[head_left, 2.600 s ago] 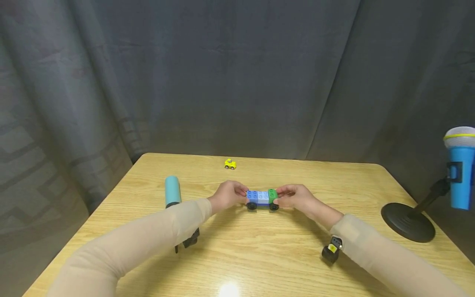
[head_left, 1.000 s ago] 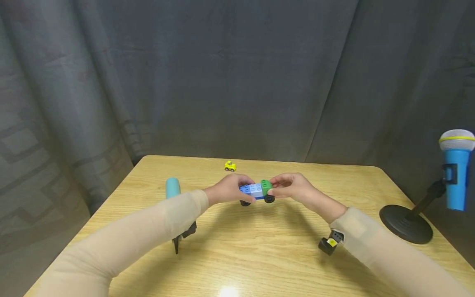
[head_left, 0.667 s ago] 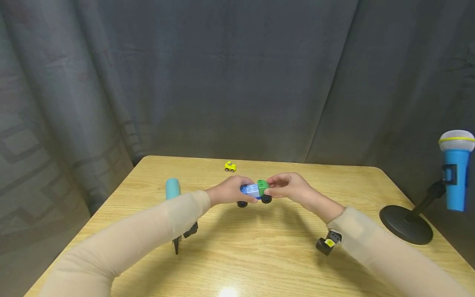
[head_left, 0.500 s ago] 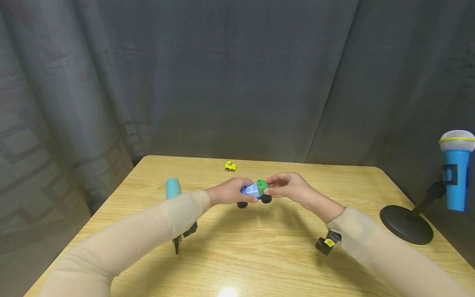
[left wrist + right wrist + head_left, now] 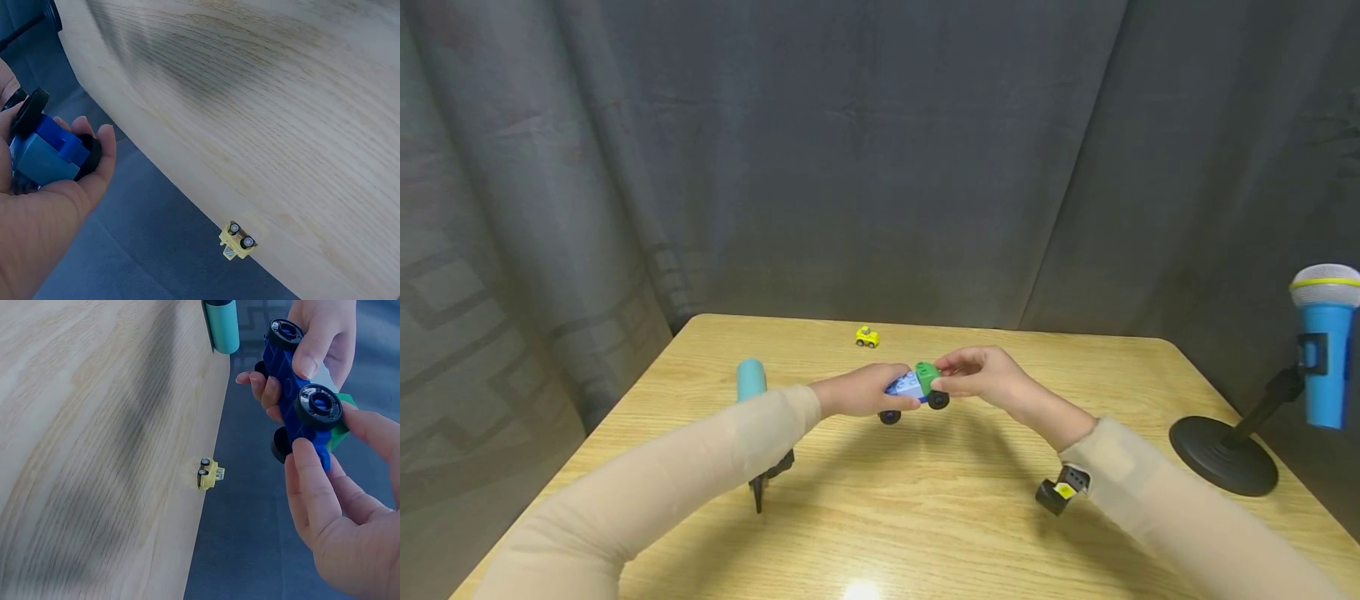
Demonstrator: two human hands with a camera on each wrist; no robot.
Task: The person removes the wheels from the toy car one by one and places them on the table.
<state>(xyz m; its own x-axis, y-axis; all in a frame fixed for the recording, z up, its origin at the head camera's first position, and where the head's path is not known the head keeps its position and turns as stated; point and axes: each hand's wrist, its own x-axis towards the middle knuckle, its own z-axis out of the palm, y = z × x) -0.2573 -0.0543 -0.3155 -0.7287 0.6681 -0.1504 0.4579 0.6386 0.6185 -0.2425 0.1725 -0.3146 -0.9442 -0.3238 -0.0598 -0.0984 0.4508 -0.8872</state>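
Note:
In the head view a toy brick car [image 5: 907, 386] is held above the table, tilted. It has blue and light-blue bricks, a green brick [image 5: 927, 376] at its right end and black wheels. My left hand [image 5: 863, 391] grips the car's left part, thumb along the near side. In the right wrist view that thumb lies on the dark-blue chassis [image 5: 289, 394], whose underside shows. My right hand [image 5: 989, 376] pinches the green end, with fingertips at the chassis and green brick. In the left wrist view the blue brick [image 5: 47, 160] sits within the left hand's curled fingers.
A small yellow toy car [image 5: 867, 337] stands near the table's far edge. On the left is a teal cylinder [image 5: 751, 380], partly behind the left sleeve. A blue toy microphone [image 5: 1327, 354] stands on a black round base [image 5: 1223, 455] at the right.
The brick car has been lifted off the table, moved slightly left and tilted. My left hand has shifted from its end to wrap around its body. In the last half second it has turned slightly.

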